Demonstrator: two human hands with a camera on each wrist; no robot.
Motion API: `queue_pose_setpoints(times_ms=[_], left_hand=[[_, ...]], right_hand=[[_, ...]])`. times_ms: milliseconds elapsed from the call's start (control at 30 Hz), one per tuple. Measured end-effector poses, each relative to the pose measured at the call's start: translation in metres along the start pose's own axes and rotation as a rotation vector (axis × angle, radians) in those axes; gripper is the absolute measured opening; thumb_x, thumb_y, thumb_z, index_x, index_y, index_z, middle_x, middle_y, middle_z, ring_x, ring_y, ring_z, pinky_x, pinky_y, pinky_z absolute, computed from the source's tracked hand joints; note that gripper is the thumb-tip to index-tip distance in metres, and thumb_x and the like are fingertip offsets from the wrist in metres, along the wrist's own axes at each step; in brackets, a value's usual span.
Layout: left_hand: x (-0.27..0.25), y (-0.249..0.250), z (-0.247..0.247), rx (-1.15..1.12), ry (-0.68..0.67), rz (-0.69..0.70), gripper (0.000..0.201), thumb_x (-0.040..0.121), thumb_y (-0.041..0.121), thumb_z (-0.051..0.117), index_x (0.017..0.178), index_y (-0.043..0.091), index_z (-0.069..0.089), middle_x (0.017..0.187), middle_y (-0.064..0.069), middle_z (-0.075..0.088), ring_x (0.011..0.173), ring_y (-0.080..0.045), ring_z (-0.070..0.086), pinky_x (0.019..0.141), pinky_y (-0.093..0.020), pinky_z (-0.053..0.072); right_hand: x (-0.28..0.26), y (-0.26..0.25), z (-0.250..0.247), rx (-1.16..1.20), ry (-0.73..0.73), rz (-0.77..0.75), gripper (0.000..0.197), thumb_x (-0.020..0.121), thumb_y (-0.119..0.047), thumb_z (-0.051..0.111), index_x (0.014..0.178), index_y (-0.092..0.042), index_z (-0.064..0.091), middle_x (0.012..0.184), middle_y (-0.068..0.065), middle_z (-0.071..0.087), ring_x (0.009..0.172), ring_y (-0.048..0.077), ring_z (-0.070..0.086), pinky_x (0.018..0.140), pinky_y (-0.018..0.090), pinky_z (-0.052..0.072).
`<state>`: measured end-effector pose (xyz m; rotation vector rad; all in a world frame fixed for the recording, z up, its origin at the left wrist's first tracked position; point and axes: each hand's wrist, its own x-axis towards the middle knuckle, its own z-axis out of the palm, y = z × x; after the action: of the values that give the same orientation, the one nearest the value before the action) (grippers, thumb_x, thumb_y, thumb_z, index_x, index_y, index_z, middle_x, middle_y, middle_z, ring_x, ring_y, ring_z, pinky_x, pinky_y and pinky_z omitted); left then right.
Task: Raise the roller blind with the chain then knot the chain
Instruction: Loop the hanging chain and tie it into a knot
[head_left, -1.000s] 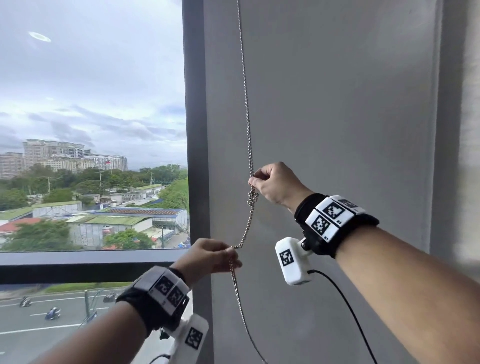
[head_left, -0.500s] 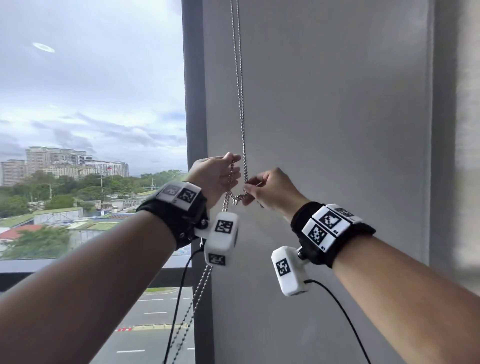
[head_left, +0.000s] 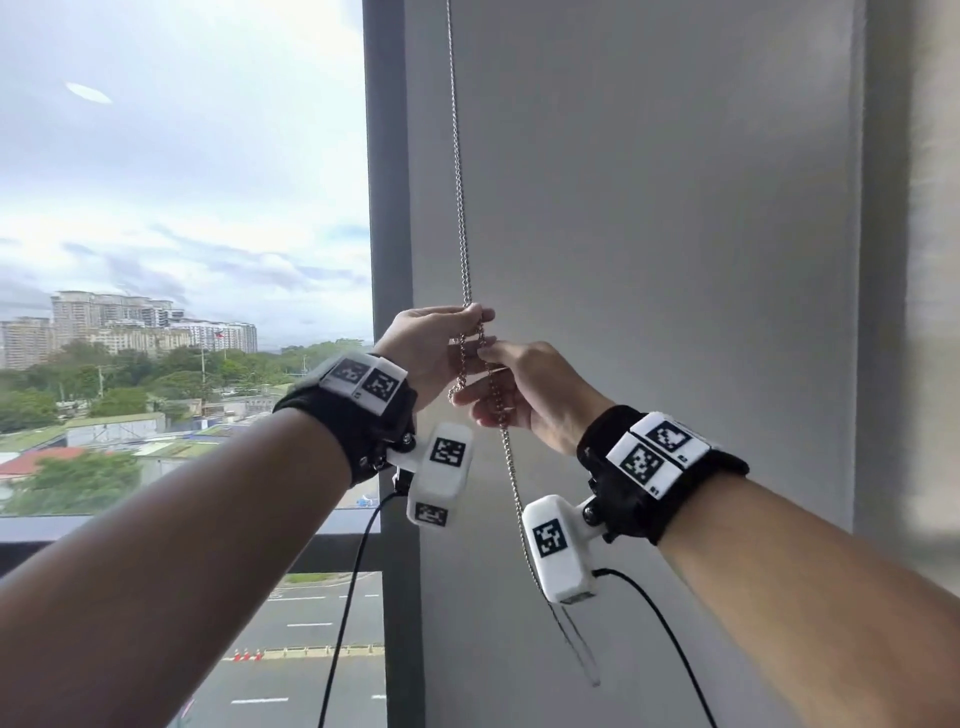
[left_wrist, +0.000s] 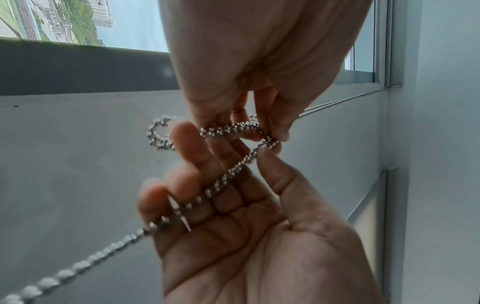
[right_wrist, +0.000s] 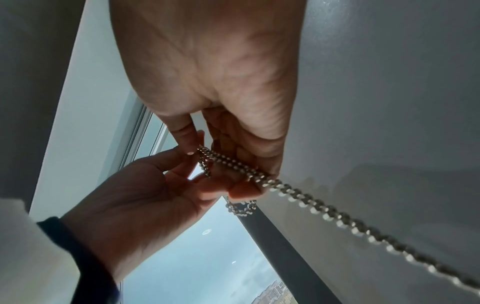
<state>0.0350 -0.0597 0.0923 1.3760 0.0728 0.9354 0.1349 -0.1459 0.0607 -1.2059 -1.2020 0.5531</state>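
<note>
A metal bead chain (head_left: 459, 182) hangs as two strands in front of the grey wall (head_left: 649, 234). My left hand (head_left: 475, 317) pinches it at the top of a small coil. Just below, my right hand (head_left: 480, 358) pinches the chain between thumb and forefinger, its other fingers spread. In the left wrist view the chain (left_wrist: 221, 181) crosses the right hand's (left_wrist: 259, 152) palm and a small loop (left_wrist: 158, 133) sticks out past the fingers; my left hand (left_wrist: 259, 131) pinches it above. The right wrist view shows the right hand (right_wrist: 205, 156), left hand (right_wrist: 187, 164) and chain (right_wrist: 311, 203). No blind is in view.
The dark window frame (head_left: 387, 234) stands just left of the chain, with uncovered glass (head_left: 182, 208) beyond it. The chain's lower loop (head_left: 519, 509) hangs between the two wrist cameras. Black cables (head_left: 665, 639) trail from both wrists.
My left hand rose from low on the chain to meet the right hand and now pinches above it. The right hand's fingers have spread. The hanging loop now falls to the right of my left wrist.
</note>
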Motion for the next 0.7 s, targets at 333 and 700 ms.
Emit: queue_pose_setpoints(times_ms=[333, 700], left_hand=[[-0.008, -0.011, -0.005, 0.203, 0.050, 0.090, 0.045, 0.077, -0.026, 0.034, 0.098, -0.005, 0.068, 0.077, -0.014, 0.058, 0.072, -0.037, 0.067, 0.069, -0.050, 0.059], [-0.015, -0.023, 0.001, 0.266, 0.061, 0.023, 0.043, 0.077, -0.004, 0.069, 0.100, 0.011, 0.036, 0.097, -0.030, 0.063, 0.078, -0.036, 0.065, 0.075, -0.051, 0.055]], right_hand=[[0.027, 0.006, -0.019, -0.522, 0.318, -0.240, 0.018, 0.088, -0.022, 0.067, 0.093, -0.008, 0.076, 0.092, 0.008, 0.075, 0.089, 0.020, 0.069, 0.086, 0.031, 0.052], [0.033, -0.015, -0.005, -0.315, 0.370, -0.221, 0.015, 0.086, -0.001, 0.060, 0.085, -0.008, 0.073, 0.073, 0.011, 0.072, 0.051, 0.017, 0.063, 0.048, 0.024, 0.046]])
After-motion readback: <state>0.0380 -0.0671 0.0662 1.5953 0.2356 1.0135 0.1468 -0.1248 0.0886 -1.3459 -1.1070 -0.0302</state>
